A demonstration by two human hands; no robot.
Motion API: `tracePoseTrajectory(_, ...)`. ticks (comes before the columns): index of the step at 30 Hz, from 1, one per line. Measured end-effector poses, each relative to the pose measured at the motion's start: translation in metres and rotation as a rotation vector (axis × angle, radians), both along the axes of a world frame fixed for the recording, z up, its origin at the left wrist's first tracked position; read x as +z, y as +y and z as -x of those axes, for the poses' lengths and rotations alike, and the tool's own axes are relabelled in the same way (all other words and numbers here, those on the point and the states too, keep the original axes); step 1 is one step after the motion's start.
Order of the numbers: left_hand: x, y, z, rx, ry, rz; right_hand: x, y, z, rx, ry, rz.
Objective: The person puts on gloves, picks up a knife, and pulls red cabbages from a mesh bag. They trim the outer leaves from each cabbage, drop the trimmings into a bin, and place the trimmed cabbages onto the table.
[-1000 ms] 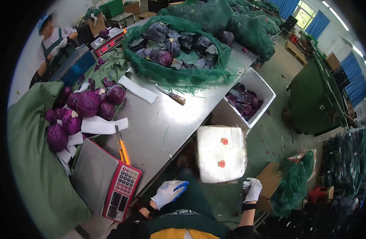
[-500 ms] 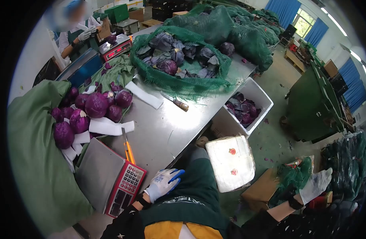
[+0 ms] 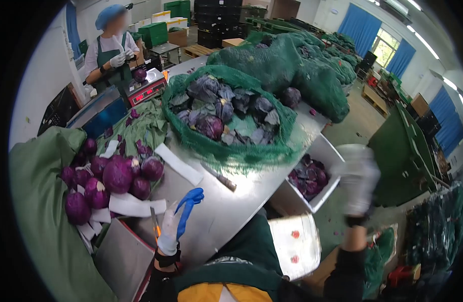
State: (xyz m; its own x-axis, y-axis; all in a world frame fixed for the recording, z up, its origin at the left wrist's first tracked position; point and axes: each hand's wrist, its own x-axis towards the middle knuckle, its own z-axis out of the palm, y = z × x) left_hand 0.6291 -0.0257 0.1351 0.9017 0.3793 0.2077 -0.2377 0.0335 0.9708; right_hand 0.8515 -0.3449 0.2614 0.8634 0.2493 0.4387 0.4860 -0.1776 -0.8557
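Observation:
My left hand (image 3: 175, 221), in a white glove with blue coating, is raised above the near edge of the steel table. Its fingers are stretched upward and nothing is in them. Just behind it lies an orange-handled utility knife (image 3: 156, 230), partly covered by the hand. A scale (image 3: 122, 254) stands to its left, its keypad now mostly hidden by my arm. My right hand (image 3: 360, 178), also gloved in white, is lifted to the right of a white foam box (image 3: 332, 188) of purple cabbage leaves. Motion smears its fingers.
Peeled purple cabbages (image 3: 118, 174) are piled at left on green cloth. An open green net bag (image 3: 231, 146) holds more cabbages; a knife (image 3: 225, 182) lies before it. A co-worker (image 3: 110, 55) stands beside another scale (image 3: 147, 90). A green bin (image 3: 397, 156) is at right.
My left hand has risen from my lap to above the table edge. My right hand has swung up and inward from the lower right, toward the foam box. The view has shifted slightly.

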Motion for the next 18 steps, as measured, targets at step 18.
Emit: tracePoseTrajectory(18,-0.022,-0.005,-0.256,0.271,0.294,-0.814,-0.349,0.24,-0.111,0.8,-0.564,0.727)
